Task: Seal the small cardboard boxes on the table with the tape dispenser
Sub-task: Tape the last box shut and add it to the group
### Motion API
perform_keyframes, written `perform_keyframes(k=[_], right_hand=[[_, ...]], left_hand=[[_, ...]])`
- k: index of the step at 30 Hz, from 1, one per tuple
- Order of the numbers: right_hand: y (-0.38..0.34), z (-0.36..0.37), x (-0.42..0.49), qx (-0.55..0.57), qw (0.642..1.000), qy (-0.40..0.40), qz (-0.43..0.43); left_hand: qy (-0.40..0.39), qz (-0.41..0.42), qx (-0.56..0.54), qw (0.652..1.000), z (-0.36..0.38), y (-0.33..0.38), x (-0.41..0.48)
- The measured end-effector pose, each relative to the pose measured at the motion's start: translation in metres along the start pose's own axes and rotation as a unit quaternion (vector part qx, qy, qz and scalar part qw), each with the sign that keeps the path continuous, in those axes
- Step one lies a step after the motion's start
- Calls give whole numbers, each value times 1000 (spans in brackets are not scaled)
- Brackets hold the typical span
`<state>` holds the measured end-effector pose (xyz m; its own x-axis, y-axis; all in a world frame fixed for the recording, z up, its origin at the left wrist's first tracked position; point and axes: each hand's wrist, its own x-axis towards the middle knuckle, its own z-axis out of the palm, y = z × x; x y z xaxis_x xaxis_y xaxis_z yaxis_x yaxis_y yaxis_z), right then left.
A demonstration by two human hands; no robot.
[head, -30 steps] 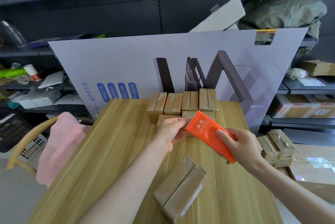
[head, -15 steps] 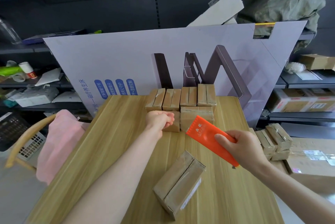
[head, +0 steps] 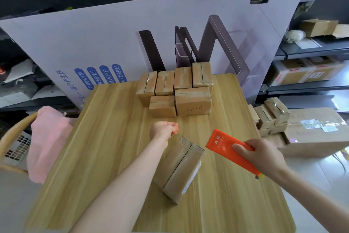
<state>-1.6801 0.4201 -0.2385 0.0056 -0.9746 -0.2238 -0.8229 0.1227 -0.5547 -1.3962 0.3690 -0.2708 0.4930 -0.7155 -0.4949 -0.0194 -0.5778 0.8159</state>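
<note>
A small cardboard box (head: 179, 168) lies at an angle on the wooden table (head: 105, 153), its top seam showing. My right hand (head: 264, 157) grips an orange tape dispenser (head: 224, 146) just right of the box, toothed edge pointing up-left. My left hand (head: 164, 129) hovers above the table beyond the box's far end, fingers curled with nothing visible in them. Several more small boxes (head: 177, 89) stand stacked at the table's far edge.
A big lilac printed carton sheet (head: 113, 40) leans behind the table. Right of the table, a large box (head: 317, 132) and several small taped boxes (head: 270, 117) sit lower down. A chair with a pink cloth (head: 49, 138) stands at the left. Dark shelves surround.
My left hand let go of the dispenser's front edge and drew back toward me, fingers curled. The right hand brought the dispenser down and nearer, beside the angled box.
</note>
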Motion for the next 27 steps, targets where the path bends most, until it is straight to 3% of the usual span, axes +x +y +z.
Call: perform_keyframes(k=[9, 19, 27], right_hand=[[29, 41, 25, -63, 996, -22, 51], [30, 65, 26, -77, 993, -49, 75], [37, 82, 31, -86, 993, -38, 78]], left_hand=[[30, 2, 92, 995, 27, -38, 20], [111, 79, 195, 971, 40, -66, 29], [111, 41, 119, 986, 47, -83, 39]])
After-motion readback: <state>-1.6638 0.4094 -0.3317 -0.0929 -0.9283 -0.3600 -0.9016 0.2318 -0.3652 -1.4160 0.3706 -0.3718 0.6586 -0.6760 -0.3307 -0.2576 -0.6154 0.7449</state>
